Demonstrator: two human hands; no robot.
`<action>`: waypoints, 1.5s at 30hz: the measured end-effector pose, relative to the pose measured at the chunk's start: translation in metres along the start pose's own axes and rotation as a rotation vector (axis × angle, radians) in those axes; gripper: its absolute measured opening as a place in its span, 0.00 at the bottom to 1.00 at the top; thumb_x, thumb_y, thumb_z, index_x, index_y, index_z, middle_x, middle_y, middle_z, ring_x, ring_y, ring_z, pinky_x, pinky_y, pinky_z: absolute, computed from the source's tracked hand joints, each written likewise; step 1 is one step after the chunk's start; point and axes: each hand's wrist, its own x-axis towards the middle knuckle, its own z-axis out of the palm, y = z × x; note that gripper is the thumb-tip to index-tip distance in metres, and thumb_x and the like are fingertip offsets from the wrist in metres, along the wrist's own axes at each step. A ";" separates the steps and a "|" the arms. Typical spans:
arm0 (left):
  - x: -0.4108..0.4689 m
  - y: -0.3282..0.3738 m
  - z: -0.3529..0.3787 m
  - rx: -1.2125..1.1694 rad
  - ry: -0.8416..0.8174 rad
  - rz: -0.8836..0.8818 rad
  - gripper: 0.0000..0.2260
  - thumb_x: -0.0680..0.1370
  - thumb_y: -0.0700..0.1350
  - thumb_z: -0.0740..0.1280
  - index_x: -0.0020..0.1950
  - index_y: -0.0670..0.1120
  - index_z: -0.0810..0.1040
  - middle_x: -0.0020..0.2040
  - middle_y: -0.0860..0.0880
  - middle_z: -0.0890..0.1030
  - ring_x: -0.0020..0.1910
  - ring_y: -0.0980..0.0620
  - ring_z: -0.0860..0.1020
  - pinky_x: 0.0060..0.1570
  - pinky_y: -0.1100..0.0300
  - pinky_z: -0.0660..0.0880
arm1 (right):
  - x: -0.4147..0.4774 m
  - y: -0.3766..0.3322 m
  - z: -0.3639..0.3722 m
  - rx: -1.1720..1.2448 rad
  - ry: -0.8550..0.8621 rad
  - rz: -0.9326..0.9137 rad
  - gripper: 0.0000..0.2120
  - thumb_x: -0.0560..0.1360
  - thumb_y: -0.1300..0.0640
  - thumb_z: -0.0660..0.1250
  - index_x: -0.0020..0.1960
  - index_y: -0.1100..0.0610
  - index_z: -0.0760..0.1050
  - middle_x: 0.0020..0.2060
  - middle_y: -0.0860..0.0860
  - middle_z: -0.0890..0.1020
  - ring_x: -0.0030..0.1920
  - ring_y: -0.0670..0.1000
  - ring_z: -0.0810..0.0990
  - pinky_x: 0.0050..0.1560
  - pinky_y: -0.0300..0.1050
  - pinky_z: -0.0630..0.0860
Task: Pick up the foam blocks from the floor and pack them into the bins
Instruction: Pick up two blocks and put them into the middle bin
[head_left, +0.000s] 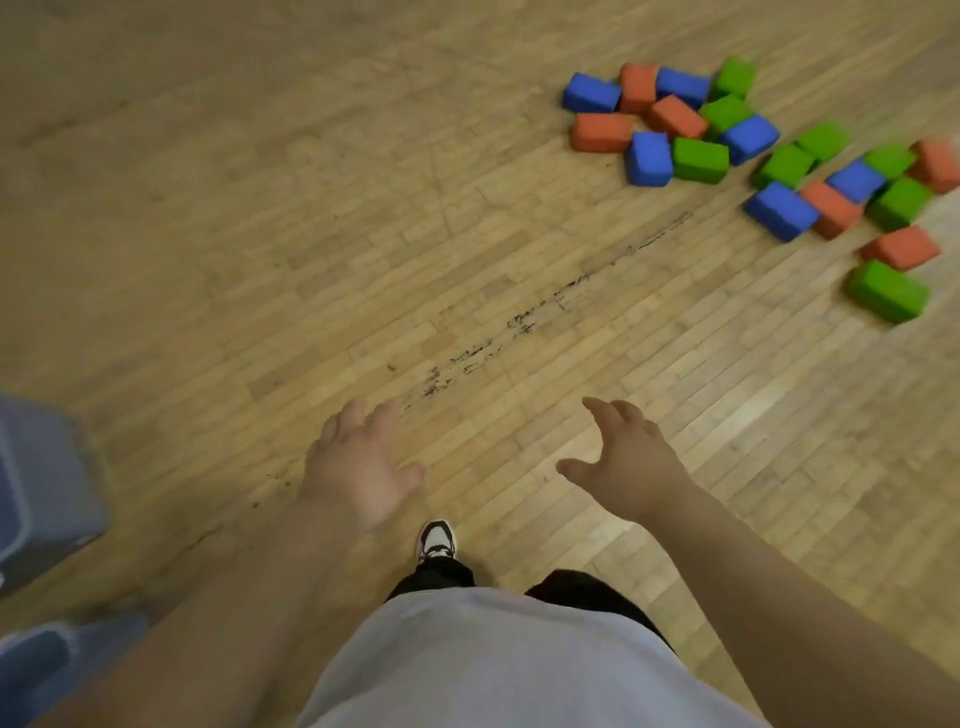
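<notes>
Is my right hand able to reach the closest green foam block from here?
Probably not yet. Nothing blocks the green foam block, but a wide stretch of wooden floor separates it from the open, empty right hand; stepping closer looks necessary.

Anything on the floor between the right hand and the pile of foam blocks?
Head view: only wooden floor, crossed by a dark scuff streak, lies between the right hand and the foam blocks.

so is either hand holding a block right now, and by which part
Nothing is held. The left hand and right hand are both open and empty above the floor; the foam blocks lie untouched.
</notes>
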 end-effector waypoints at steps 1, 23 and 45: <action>0.020 0.006 -0.016 0.021 -0.010 0.012 0.39 0.77 0.64 0.65 0.83 0.55 0.52 0.83 0.45 0.51 0.80 0.42 0.53 0.76 0.44 0.59 | 0.014 -0.006 -0.012 0.016 0.008 0.007 0.43 0.74 0.35 0.68 0.82 0.44 0.51 0.81 0.55 0.55 0.79 0.62 0.57 0.75 0.62 0.63; 0.408 0.299 -0.192 0.021 0.027 0.052 0.36 0.77 0.65 0.65 0.81 0.57 0.55 0.81 0.44 0.57 0.79 0.42 0.57 0.73 0.45 0.64 | 0.415 0.077 -0.349 0.012 0.044 0.002 0.44 0.72 0.36 0.70 0.81 0.44 0.53 0.80 0.54 0.58 0.77 0.61 0.61 0.73 0.62 0.66; 0.944 0.518 -0.453 0.277 -0.049 0.318 0.39 0.76 0.67 0.66 0.82 0.54 0.56 0.80 0.42 0.58 0.78 0.40 0.59 0.72 0.42 0.65 | 0.858 0.054 -0.632 0.202 0.129 0.247 0.42 0.73 0.40 0.72 0.80 0.48 0.58 0.77 0.56 0.63 0.73 0.64 0.65 0.72 0.59 0.66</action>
